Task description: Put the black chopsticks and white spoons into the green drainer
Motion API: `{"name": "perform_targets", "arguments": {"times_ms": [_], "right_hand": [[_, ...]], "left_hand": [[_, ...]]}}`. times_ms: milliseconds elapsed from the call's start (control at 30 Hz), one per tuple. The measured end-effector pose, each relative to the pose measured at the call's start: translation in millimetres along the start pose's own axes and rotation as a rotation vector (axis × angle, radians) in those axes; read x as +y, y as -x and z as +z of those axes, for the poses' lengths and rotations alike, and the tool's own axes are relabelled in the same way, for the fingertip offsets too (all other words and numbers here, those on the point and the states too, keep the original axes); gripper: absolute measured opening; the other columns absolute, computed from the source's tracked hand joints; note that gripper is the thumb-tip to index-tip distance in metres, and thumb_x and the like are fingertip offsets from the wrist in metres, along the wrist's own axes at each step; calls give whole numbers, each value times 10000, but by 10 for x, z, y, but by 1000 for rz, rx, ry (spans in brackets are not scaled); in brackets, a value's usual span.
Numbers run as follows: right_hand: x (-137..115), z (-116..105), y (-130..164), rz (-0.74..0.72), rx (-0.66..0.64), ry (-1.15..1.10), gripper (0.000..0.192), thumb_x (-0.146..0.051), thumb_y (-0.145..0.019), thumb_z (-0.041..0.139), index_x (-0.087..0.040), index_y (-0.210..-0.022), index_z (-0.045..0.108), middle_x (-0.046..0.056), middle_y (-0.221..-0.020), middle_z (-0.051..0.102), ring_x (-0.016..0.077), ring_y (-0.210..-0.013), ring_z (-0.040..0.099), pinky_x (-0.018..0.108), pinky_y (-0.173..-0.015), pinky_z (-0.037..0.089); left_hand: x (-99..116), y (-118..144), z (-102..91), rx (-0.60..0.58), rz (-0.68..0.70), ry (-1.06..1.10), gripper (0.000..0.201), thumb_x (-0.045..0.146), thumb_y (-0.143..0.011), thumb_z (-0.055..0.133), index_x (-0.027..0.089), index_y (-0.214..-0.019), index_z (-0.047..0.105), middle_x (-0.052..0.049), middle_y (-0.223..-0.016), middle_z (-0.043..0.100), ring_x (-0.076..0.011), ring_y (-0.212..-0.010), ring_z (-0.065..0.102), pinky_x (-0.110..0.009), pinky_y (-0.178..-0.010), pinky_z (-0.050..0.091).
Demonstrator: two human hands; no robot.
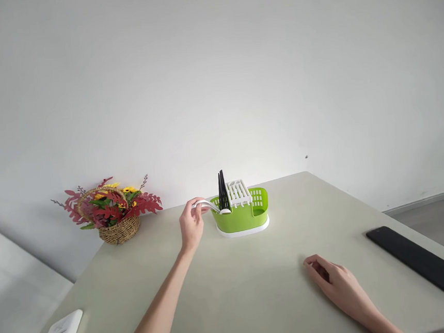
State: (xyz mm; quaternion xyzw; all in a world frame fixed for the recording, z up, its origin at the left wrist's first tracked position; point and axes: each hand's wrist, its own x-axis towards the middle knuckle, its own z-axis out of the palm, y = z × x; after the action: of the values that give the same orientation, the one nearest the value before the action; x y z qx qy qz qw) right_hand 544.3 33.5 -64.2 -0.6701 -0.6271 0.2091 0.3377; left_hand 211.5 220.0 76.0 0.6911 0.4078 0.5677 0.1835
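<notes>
The right hand (335, 281) rests near on the table (256, 288), fingers loosely curled, knuckles up, with nothing in it. It lies well apart from the work, to the right and nearer than the caddy (242, 216).

Farther off, the left hand (191, 223) reaches out with the arm stretched, its fingers closed in a pinch on the handle of a white spoon (212, 206). The spoon runs from the fingertips rightward, and its bowl end sits at the left rim of the green caddy, just by the black utensils (222, 191) that stand upright there. Whether the bowl touches the rim or hangs just above it is hard to tell at this distance.

To handle the spoon well, the pinch should stay firm near the handle's end, and the bowl should move straight over the left compartment, clear of the black utensils, so nothing tips. The caddy looks light; a sideways nudge could slide it.

Left and far, a flower basket (111, 210) stands against the wall.
</notes>
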Motion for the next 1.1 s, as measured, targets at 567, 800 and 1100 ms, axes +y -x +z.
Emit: {"name": "perform_targets", "arguments": {"times_ms": [567, 800, 1100], "right_hand": [[34, -7, -27, 29, -26, -24, 367, -570, -987, 393, -296, -952, 635, -12, -703, 666, 183, -631, 593, 258, -632, 469], [32, -23, -48, 34, -28, -27, 358, -560, -977, 412, -297, -927, 650, -16, -684, 668, 181, -614, 605, 260, -603, 472], [-500, 199, -569, -223, 219, 16, 309, -464, -1021, 384, -269, -1184, 559, 92, -1218, 639, 212, -946, 664, 344, -811, 554]], "left_hand": [[-97, 41, 231, -174, 99, -520, 327, 106, -926, 474, 274, -1087, 703, -43, -1084, 756, -261, -1014, 627, -459, -968, 466], [-298, 409, -104, 94, 98, -418, 283, 218, -984, 433, 230, -1170, 646, -101, -1187, 686, -229, -1076, 639, -379, -920, 498], [-636, 1362, -718, 36, -324, -366, 201, 335, -864, 505, 237, -844, 680, -47, -880, 764, -228, -804, 717, -338, -746, 567]]}}
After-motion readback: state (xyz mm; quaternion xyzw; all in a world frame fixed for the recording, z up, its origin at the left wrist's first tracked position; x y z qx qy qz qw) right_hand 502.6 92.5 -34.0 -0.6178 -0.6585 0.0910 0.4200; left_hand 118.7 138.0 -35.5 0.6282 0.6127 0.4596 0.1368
